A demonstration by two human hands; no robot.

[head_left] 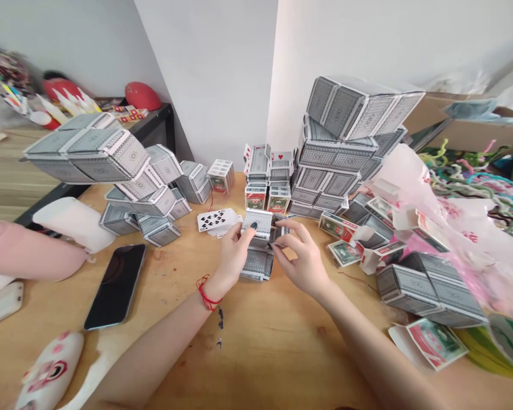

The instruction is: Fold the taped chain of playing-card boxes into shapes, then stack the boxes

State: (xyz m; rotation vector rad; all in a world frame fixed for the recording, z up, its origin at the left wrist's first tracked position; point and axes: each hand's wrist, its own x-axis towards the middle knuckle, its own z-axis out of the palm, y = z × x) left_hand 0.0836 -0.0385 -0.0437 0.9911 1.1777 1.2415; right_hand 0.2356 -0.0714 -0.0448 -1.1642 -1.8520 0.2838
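Note:
In the middle of the table a small block folded from grey-backed playing cards point(257, 223) is gripped by my left hand point(233, 253), thumb on its near face. My right hand point(301, 259) pinches a playing card point(279, 230) at the block's right side; its fingers partly cover the card. Directly below stands another folded card block point(256, 263), and whether the two are joined is hard to see. Loose playing cards point(217, 221), a ten of spades on top, lie just left of the block. Behind stand two card boxes point(255, 196) with folded cards on top.
Tall stacks of card blocks rise at the left point(106, 154) and right point(337, 148). A black phone point(116, 287) lies at left near a pink cylinder point(29, 249). Opened card boxes point(344, 250), pink plastic bags point(436, 199) and another card block point(430, 290) crowd the right.

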